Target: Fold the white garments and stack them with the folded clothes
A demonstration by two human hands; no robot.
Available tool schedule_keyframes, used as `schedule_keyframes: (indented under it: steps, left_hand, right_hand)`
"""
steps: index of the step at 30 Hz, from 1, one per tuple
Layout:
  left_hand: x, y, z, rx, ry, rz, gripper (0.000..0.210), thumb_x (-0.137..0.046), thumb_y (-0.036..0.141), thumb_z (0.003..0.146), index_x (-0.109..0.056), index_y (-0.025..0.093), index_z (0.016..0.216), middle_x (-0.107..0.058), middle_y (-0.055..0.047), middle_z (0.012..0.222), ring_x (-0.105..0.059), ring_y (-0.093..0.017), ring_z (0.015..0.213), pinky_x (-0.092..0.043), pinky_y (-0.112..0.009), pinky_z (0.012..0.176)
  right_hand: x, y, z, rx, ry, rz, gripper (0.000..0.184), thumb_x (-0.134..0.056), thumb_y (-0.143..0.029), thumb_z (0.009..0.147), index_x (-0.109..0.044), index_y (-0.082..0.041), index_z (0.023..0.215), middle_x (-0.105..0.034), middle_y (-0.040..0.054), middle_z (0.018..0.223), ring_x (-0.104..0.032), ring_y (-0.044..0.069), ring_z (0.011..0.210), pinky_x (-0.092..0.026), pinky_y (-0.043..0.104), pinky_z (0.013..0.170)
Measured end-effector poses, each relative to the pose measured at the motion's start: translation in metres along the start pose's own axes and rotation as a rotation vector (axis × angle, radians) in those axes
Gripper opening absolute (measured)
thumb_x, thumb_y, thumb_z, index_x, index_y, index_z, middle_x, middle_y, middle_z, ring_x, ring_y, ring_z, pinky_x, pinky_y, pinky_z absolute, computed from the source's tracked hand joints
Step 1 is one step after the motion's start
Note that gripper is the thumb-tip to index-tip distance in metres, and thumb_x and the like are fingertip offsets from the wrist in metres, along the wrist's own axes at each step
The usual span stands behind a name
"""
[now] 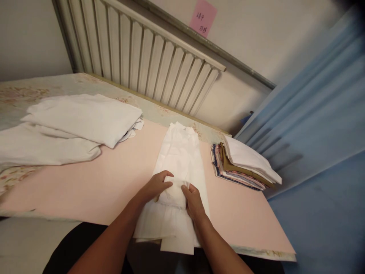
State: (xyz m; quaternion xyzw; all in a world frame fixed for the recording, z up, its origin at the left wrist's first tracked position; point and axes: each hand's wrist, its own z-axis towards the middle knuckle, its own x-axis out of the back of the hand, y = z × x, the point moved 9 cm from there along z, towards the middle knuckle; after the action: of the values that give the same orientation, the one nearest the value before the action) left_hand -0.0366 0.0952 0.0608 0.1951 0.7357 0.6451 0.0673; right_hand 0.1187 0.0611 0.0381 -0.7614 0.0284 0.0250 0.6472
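Observation:
A white garment lies lengthwise before me, its lower end spilling over the table's front edge. Across its middle is a folded section of the same white cloth. My left hand grips the left side of this fold, some fingers tucked out of sight under the fabric. On the other side, my right hand pinches the fold's right corner, thumb on top. Whether the folded section is a sleeve or a hem, I cannot tell.
Pink sheeting covers much of the floral-covered table. Rumpled white cloth lies at left; a stack of folded garments sits at right. Behind are a radiator and a pink note. A blue curtain hangs right.

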Motion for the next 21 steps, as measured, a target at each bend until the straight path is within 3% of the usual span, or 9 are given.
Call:
schedule_keyframes:
  steps: [15, 21]
  left_hand:
    - [0.0028, 0.0041, -0.0009, -0.027, 0.024, 0.025, 0.037, -0.056, 0.035, 0.071, -0.059, 0.020, 0.105, -0.057, 0.003, 0.072, -0.056, -0.015, 0.063, -0.042, -0.025, 0.055]
    - [0.0018, 0.0003, -0.0005, -0.004, 0.010, 0.012, 0.037, -0.055, 0.036, 0.073, -0.058, 0.021, 0.106, -0.056, 0.004, 0.069, -0.054, -0.013, 0.056, -0.040, -0.024, 0.050]
  right_hand:
    - [0.0003, 0.0010, 0.0009, 0.006, -0.003, -0.015, 0.040, -0.064, -0.048, 0.078, -0.067, -0.016, 0.100, -0.068, 0.0022, 0.075, -0.058, 0.017, 0.067, -0.045, 0.027, 0.059]
    - [0.0001, 0.0021, 0.0012, 0.002, -0.011, 0.001, 0.040, -0.065, -0.049, 0.078, -0.067, -0.017, 0.101, -0.068, 0.0029, 0.076, -0.058, 0.017, 0.068, -0.045, 0.028, 0.060]
